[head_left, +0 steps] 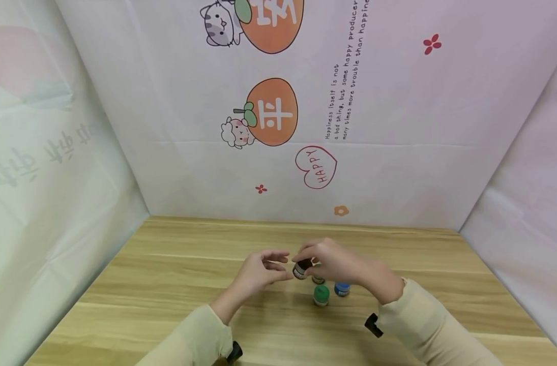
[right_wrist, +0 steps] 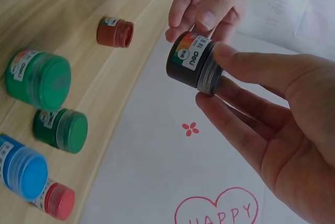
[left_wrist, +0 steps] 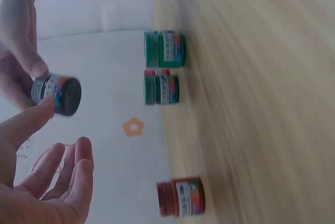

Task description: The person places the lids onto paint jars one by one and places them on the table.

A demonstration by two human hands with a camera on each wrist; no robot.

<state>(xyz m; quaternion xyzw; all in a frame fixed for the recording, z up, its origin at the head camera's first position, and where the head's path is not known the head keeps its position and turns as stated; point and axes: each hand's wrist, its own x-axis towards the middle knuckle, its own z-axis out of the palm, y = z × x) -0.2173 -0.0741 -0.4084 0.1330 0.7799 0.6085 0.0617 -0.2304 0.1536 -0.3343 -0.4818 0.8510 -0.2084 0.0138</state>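
My right hand [head_left: 335,260] pinches a small black paint jar [right_wrist: 188,60] by its lid, between thumb and fingers, above the table. Just left of it, my left hand [head_left: 259,269] has its fingers loosely spread and its thumb apart from them. In the left wrist view, the left thumb [left_wrist: 32,122] overlaps the black jar's side; whether it touches I cannot tell. Below the right hand stand a light green jar [right_wrist: 39,80], a darker green jar [right_wrist: 61,130], a blue jar [right_wrist: 23,169] and a pinkish-red jar [right_wrist: 57,200].
A brownish-red jar [right_wrist: 114,32] stands apart from the others on the wooden table [head_left: 177,284]. Behind the table rises a white printed sheet [head_left: 397,173], with white sheets [head_left: 45,203] at the sides too.
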